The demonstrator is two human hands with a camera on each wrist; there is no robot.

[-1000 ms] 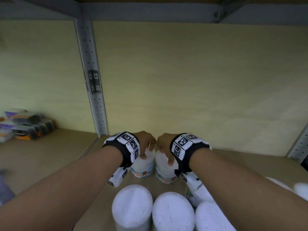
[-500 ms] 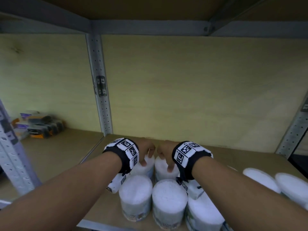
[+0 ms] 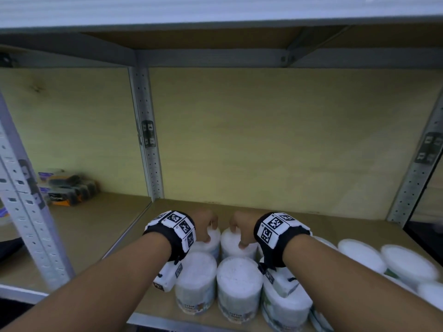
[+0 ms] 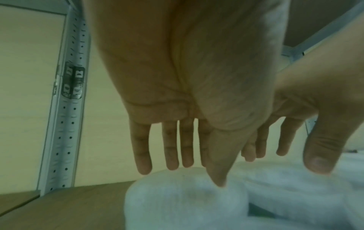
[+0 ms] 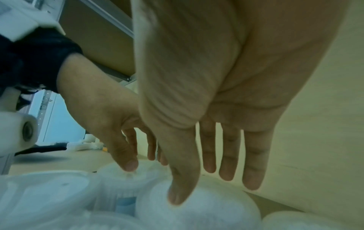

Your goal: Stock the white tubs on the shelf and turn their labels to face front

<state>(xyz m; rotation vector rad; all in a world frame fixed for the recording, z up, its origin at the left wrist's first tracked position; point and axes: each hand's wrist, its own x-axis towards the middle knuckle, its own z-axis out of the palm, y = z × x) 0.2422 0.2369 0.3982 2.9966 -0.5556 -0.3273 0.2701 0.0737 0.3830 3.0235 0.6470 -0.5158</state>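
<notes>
Two white tubs stand side by side in the back row on the wooden shelf [image 3: 311, 226]: the left one [image 3: 212, 240] and the right one [image 3: 230, 243]. My left hand [image 3: 206, 227] hovers over the left tub [image 4: 177, 202], fingers straight and pointing down, thumb tip at its lid. My right hand [image 3: 241, 230] is over the right tub [image 5: 197, 214] in the same way, fingers straight, thumb near the lid. Neither hand grips anything. Three more tubs [image 3: 195, 271] [image 3: 238, 276] [image 3: 285, 305] form the front row, with labels partly showing at the front.
More white tubs [image 3: 359, 255] [image 3: 405, 262] stand to the right. A perforated metal post [image 3: 148, 140] divides the bays, with small dark packs [image 3: 69, 188] in the left bay. Posts stand at front left [image 3: 26, 200] and at the right [image 3: 417, 178]. A shelf beam runs overhead.
The head view has drawn back and up, so the front row's labels and the upper beam now show. Both hands have stayed over the two rear tubs.
</notes>
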